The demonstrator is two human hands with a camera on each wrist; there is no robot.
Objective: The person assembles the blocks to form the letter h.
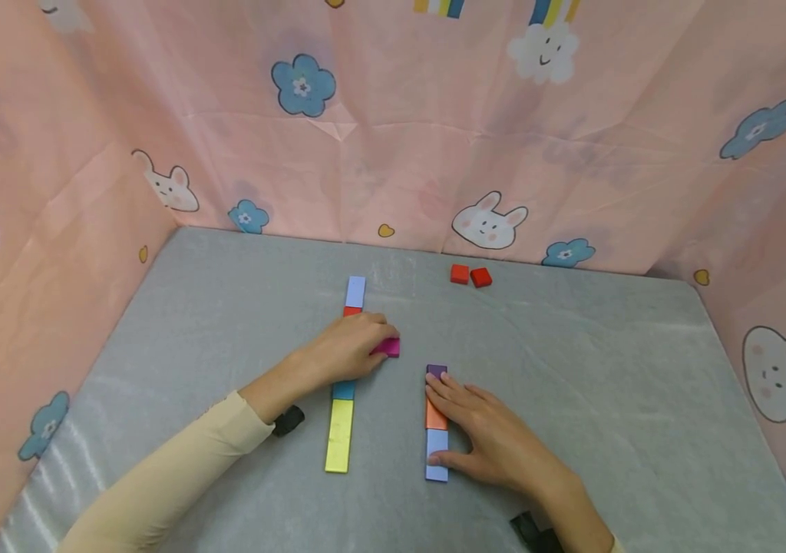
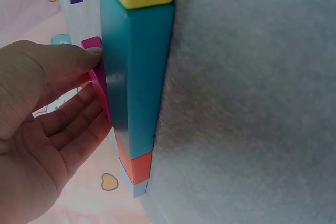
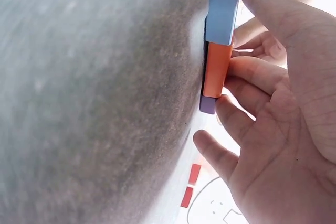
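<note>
My left hand (image 1: 345, 346) reaches over the left row of blocks and pinches a magenta block (image 1: 391, 348) between thumb and fingers, just right of that row. The row runs from a light blue block (image 1: 355, 292) at the far end through a red block (image 1: 352, 311) and a teal block (image 2: 142, 82) to a yellow block (image 1: 339, 435). My right hand (image 1: 490, 430) lies spread over a second, shorter row. Its fingertips touch the purple block (image 1: 437, 370) and orange block (image 1: 435, 415); its thumb rests at the near light blue block (image 1: 437, 444).
Two small red blocks (image 1: 460, 274) lie side by side near the back of the grey cloth-covered table (image 1: 607, 369). A pink printed curtain (image 1: 393, 169) encloses the back and sides. Dark wrist-worn gear (image 1: 288, 421) shows beside each forearm.
</note>
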